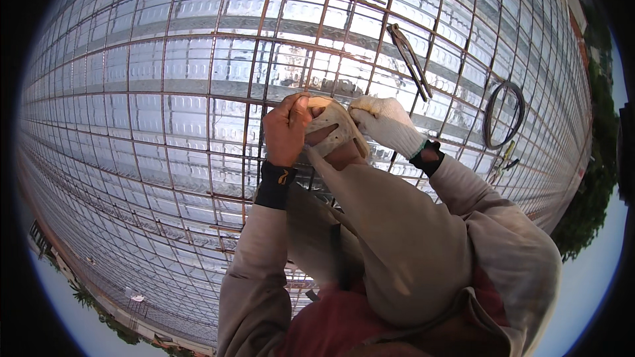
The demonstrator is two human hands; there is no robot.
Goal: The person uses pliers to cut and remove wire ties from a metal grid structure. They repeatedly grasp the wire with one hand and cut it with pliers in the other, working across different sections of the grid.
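A worn tan sandal point(340, 133) with cut-out openings is on my foot, in the middle of the view. Bare-fingered, my left hand point(286, 129) is closed, its thumb and fingers pinching the sandal's front edge. My right hand point(387, 122) wears a white knit glove, and its curled fingers grip the sandal's other edge; the fingertips are partly hidden. Dark bands wrap both wrists. Beyond the right hand, a pair of rusty long-handled pincers point(411, 63) lies on the steel bar mesh point(192, 86).
A coil of dark tie wire point(488, 116) rests on the mesh at the right, with a small yellow-green handled tool point(510, 164) nearer. Under the bars lies shiny ribbed metal decking point(145, 59). My bent leg point(403, 225) fills the lower middle. Trees point(582, 218) stand past the right edge.
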